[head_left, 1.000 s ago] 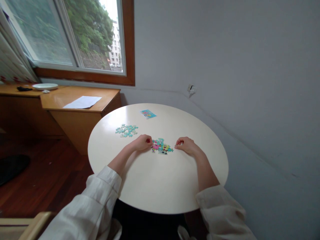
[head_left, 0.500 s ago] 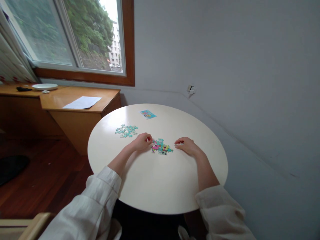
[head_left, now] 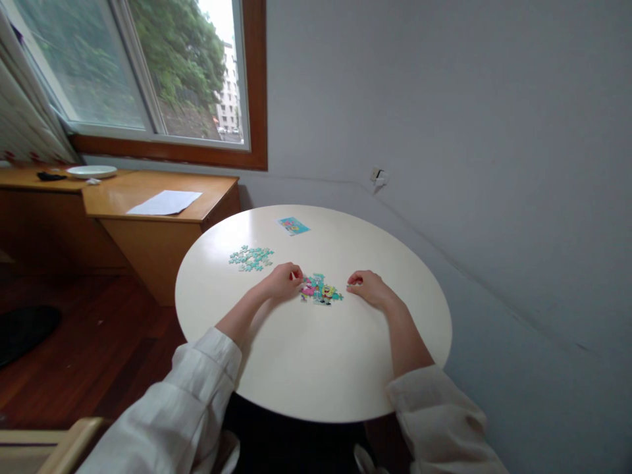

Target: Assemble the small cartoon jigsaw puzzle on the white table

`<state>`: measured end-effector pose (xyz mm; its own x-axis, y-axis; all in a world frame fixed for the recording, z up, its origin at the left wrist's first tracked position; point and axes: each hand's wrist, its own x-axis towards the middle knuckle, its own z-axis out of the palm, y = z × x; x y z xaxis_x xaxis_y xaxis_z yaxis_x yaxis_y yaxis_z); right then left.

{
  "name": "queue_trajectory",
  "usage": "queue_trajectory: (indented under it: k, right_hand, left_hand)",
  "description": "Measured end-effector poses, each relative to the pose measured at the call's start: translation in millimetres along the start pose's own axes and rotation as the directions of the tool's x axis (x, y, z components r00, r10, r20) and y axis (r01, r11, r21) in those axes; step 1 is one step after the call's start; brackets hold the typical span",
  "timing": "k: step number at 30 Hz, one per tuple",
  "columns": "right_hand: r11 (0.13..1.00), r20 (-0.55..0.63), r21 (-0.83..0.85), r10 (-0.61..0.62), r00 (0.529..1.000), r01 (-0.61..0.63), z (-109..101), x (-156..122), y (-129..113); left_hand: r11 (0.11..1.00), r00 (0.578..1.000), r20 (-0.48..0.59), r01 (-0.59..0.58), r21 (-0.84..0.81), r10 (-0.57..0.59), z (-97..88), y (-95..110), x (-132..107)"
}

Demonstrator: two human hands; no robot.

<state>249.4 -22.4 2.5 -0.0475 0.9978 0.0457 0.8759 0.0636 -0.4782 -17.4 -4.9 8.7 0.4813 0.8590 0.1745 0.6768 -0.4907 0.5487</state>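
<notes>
A partly joined jigsaw puzzle point(head_left: 320, 291) with pink and yellow cartoon figures lies flat on the round white table point(head_left: 311, 368). My left hand point(head_left: 286, 280) is closed at its upper left edge; the curled fingers hide whatever is between them. On the other side, a short gap away, my right hand point(head_left: 368, 288) pinches a small puzzle piece point(head_left: 349, 286), mostly covered by the fingertips. Loose puzzle pieces point(head_left: 251, 259), pale green and teal, are spread to the left beyond my left hand.
A small picture card point(head_left: 294, 226) with a similar design lies near the table's far edge. To the left stands a wooden desk point(head_left: 217, 197) with a white paper sheet point(head_left: 165, 202) and a white plate point(head_left: 92, 172). A wall point(head_left: 494, 197) runs along the right.
My right hand's fingers have shifted slightly, with the small piece tilted or turned between them. My left hand stays almost in place, and the joined puzzle looks the same.
</notes>
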Motion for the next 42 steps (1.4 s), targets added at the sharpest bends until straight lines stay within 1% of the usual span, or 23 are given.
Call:
queue_trajectory:
  k: [7,11,13,15,17,20,24,29,31,35,42]
  right_hand:
    - [0.991,0.004,0.126,-0.052,0.999,0.051,8,6,7]
    - [0.976,-0.014,0.192,-0.098,0.995,0.099,9,5,5]
    - [0.959,-0.047,0.262,-0.104,0.993,0.113,9,4,2]
    - [0.913,-0.095,0.392,-0.084,0.992,0.115,10,5,-1]
    - [0.835,-0.130,0.539,-0.046,0.990,0.110,13,7,-6]
    - [0.722,-0.136,0.685,-0.005,0.991,0.097,18,10,-14]
    - [0.647,-0.127,0.757,0.012,0.992,0.089,23,11,-24]
    - [0.585,-0.133,0.802,-0.019,0.991,0.119,27,9,-29]
    - [0.592,-0.127,0.797,-0.025,0.992,0.117,28,9,-30]
    - [0.652,-0.132,0.749,-0.029,0.991,0.119,29,9,-32]
    - [0.662,-0.115,0.742,-0.034,0.993,0.108,28,9,-36]
  left_hand:
    - [1.000,1.000,0.007,-0.012,0.006,0.012,0.8,0,0]
    - [1.000,1.000,0.003,-0.010,0.014,0.010,0.7,1,-1]
    - [1.000,1.000,0.005,0.001,0.022,-0.001,0.2,2,-1]
    - [0.999,1.000,0.019,0.023,0.039,-0.024,-0.5,3,-1]
    - [0.997,0.998,0.044,0.044,0.063,-0.047,-1.3,4,-2]
    - [0.994,0.996,0.070,0.052,0.101,-0.059,-1.9,4,-2]
    - [0.991,0.996,0.073,0.043,0.125,-0.053,-0.9,2,-1]
    - [0.991,0.996,0.072,0.037,0.132,-0.046,0.6,0,0]
    - [0.990,0.997,0.068,0.035,0.136,-0.045,0.9,0,0]
    - [0.989,0.997,0.064,0.032,0.142,-0.041,1.1,0,0]
    - [0.988,0.997,0.063,0.025,0.153,-0.035,-0.4,2,0]
